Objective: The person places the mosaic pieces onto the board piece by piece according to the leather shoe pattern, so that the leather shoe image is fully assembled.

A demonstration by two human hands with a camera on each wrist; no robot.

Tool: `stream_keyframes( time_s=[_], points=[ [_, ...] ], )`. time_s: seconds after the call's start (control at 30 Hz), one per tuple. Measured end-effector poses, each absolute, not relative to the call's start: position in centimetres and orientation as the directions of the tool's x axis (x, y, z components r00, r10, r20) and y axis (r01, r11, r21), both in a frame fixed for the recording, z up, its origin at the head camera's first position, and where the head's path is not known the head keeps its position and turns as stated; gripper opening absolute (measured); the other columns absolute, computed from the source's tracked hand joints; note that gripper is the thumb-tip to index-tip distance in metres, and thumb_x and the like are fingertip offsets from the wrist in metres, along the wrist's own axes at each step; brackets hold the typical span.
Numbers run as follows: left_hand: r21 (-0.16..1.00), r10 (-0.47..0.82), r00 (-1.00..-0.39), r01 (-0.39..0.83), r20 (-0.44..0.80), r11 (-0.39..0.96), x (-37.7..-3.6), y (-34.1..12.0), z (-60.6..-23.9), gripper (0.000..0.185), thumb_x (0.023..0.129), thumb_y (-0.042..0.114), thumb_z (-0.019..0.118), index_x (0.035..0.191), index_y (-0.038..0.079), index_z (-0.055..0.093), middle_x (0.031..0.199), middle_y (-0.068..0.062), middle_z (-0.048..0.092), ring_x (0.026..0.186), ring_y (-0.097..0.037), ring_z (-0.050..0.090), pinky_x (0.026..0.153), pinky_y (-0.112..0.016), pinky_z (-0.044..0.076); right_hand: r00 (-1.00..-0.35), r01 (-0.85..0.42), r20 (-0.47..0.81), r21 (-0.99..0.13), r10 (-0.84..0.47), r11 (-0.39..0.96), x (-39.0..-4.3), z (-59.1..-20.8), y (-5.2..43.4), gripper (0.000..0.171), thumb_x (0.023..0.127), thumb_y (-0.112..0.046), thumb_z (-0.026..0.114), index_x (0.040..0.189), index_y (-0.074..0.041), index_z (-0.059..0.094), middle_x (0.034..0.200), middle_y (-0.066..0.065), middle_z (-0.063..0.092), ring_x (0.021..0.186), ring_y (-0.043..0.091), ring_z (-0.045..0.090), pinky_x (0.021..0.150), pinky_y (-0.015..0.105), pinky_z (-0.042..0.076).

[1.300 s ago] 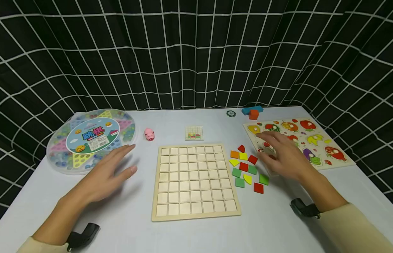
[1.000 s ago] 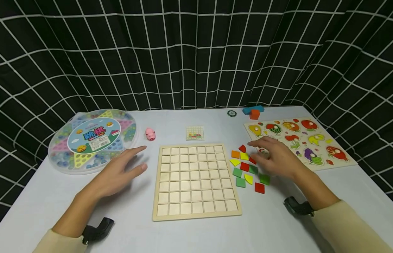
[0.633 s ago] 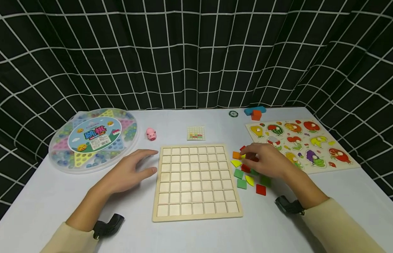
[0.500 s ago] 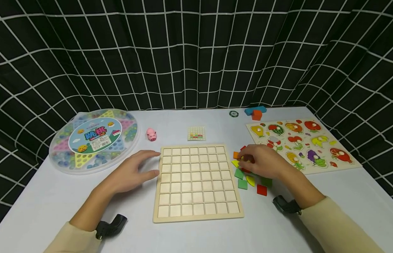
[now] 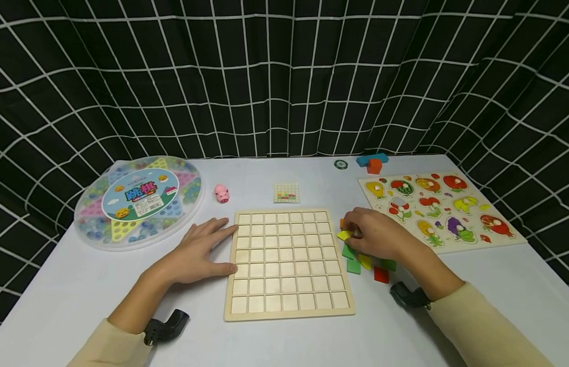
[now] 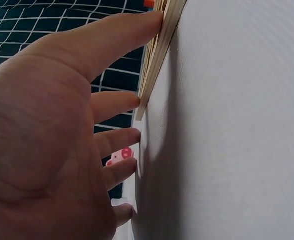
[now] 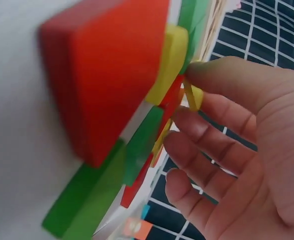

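L hand (image 5: 197,255) lies flat on the surface (image 5: 284,341), fingers straight and spread, grip released. Its fingertips (image 6: 149,20) and thumb touch the left edge of the wooden grid board (image 5: 286,262); the left wrist view shows the tips pressed against the board's side, nothing held.

R hand (image 5: 376,237) is over the pile of colored pieces (image 5: 364,262), just right of the board. Fingers are curled; thumb and forefinger pinch a yellow piece (image 5: 345,235) at the pile's near-left corner, next to the board's right edge. The right wrist view shows that yellow piece (image 7: 193,95) thin between thumb and forefinger tips, so the grip is grasping it at the fingertips, not in the palm. Can't tell if it's lifted clear of the surface or only tilted up. Other pieces sit just below and under the hand: green ones (image 5: 353,266), another yellow, and a red square (image 5: 381,274) nearest the person. An orange one peeks out at the far-left side of the hand.

Board squares all show bare wood.

Also on the surface: round marble game box (image 5: 139,199) far left, small pink pig (image 5: 221,193) beyond the board, a small pattern card (image 5: 286,192) next to it, fruit puzzle board (image 5: 442,209) far right, blue and orange blocks (image 5: 372,162) at the back edge.
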State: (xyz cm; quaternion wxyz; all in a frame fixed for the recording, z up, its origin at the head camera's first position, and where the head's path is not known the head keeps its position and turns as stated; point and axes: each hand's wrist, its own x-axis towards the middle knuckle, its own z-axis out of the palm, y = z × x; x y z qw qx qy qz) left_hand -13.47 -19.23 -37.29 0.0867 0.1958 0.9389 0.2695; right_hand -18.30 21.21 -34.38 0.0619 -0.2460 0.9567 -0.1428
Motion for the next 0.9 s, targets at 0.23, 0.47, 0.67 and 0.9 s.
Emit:
stream_keyframes(
  time_s=[0.23, 0.47, 0.67, 0.9],
  points=[
    [0.534, 0.413, -0.908, 0.314, -0.072, 0.785, -13.4, -19.2, -37.3, 0.087, 0.084, 0.049, 0.079, 0.157, 0.016, 0.046, 0.167, -0.017, 0.033, 0.157, -0.046, 0.020, 0.125, -0.070, 0.005, -0.872, -0.403, -0.102, -0.403, -0.478, 0.822, -18.5, -34.0, 20.9, 0.009, 0.093, -0.011, 0.077, 0.095, -0.015, 0.070, 0.082, -0.003, 0.064, 0.078, 0.015, 0.056, 0.069, 0.028, 0.051],
    [0.539, 0.417, -0.905, 0.314, -0.077, 0.781, -13.5, -19.1, -37.2, 0.088, 0.084, 0.052, 0.079, 0.157, 0.016, 0.046, 0.166, -0.018, 0.034, 0.157, -0.046, 0.021, 0.124, -0.071, 0.006, -0.866, -0.425, 0.003, -0.532, -0.501, 0.732, -18.3, -32.6, 18.8, 0.010, 0.093, -0.008, 0.074, 0.103, -0.011, 0.076, 0.086, -0.001, 0.069, 0.080, 0.016, 0.058, 0.070, 0.028, 0.052],
    [0.545, 0.421, -0.904, 0.317, -0.073, 0.776, -13.4, -19.3, -37.4, 0.087, 0.085, 0.052, 0.078, 0.158, 0.017, 0.045, 0.167, -0.018, 0.033, 0.157, -0.046, 0.020, 0.124, -0.071, 0.005, -0.852, -0.387, -0.012, -0.658, -0.523, 0.646, -18.1, -32.0, 15.0, 0.016, 0.095, -0.006, 0.071, 0.108, -0.008, 0.079, 0.097, 0.001, 0.074, 0.085, 0.017, 0.063, 0.076, 0.028, 0.054],
    [0.551, 0.418, -0.906, 0.316, -0.065, 0.772, -13.3, -19.3, -37.4, 0.087, 0.086, 0.052, 0.078, 0.158, 0.017, 0.045, 0.168, -0.017, 0.032, 0.157, -0.046, 0.018, 0.125, -0.071, 0.003, -0.796, -0.293, -0.109, -0.791, -0.595, 0.537, -17.9, -32.6, 10.2, 0.010, 0.093, -0.003, 0.071, 0.102, -0.007, 0.075, 0.085, 0.007, 0.070, 0.068, 0.022, 0.066, 0.063, 0.031, 0.057]
  ],
)
